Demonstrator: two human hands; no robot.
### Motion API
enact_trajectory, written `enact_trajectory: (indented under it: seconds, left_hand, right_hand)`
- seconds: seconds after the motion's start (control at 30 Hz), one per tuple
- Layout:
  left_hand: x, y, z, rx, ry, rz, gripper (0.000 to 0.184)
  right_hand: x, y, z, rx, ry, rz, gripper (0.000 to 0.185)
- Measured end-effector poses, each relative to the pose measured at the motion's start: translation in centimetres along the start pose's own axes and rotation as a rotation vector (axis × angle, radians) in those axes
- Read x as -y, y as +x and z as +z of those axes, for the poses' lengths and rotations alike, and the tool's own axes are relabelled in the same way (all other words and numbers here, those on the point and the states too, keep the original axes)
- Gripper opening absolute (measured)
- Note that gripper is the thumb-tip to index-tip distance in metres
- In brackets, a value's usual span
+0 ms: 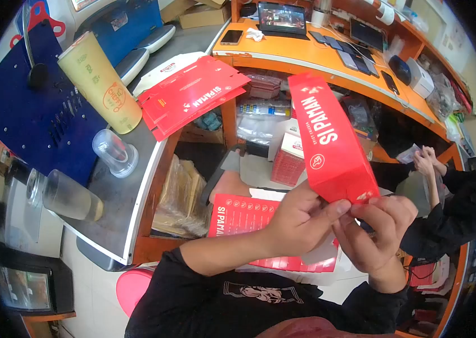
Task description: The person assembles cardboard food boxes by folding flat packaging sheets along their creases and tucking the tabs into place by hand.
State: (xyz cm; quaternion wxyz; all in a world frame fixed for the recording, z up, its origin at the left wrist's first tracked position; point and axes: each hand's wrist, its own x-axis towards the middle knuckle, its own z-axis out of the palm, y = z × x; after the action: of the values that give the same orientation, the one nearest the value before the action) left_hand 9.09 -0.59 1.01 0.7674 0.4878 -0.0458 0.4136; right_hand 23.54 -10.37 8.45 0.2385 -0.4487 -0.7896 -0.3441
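Note:
A red carton [333, 141] printed "SI PAMAN" is raised in front of me, folded into a box shape and tilted. My left hand [302, 222] grips its near lower corner, thumb against the bottom edge. Beside it my right hand [378, 228] pinches the same end at the flap, and the two thumbs almost meet. Under my forearms lie several flat red cartons [243, 217] with the same print, partly hidden by my arms. More flattened red cartons [193, 96] rest on the counter at the left, some overhanging its edge.
On the grey counter [119, 194] stand a tall yellow paper cup roll [100, 81], a clear plastic cup [115, 152] and a jar of cloudy liquid [72, 194]. An orange desk [322, 53] holds a tablet [282, 19] and several phones. A co-worker's hands [426, 160] show at right.

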Motion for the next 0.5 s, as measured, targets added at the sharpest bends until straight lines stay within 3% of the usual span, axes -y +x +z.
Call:
enact_trajectory:
  seconds: [0.13,0.27,0.33,0.43,0.5]
  left_hand:
    - [-3.6,-0.9,-0.7,0.113,0.036,-0.129,0.042]
    - [-6.1,-0.8,-0.8,0.363,0.070,-0.430,0.035]
    - [-6.5,-0.7,-1.2,0.444,0.061,-0.663,0.026]
    - [-5.6,-1.2,-2.1,0.516,0.081,-0.569,0.026]
    - [-6.3,-1.0,-2.0,0.475,-0.056,-0.618,0.027]
  right_hand:
    - [-1.6,-0.7,-0.6,-0.031,0.426,0.173,0.083]
    - [-2.4,-0.9,0.4,0.135,0.556,0.137,0.101]
    - [-2.4,-0.2,-0.6,0.313,0.624,0.136,0.089]
    - [-1.5,0.4,-1.0,0.333,0.703,0.164,0.083]
    - [-1.6,0.9,-1.2,0.407,0.715,0.218,0.088]
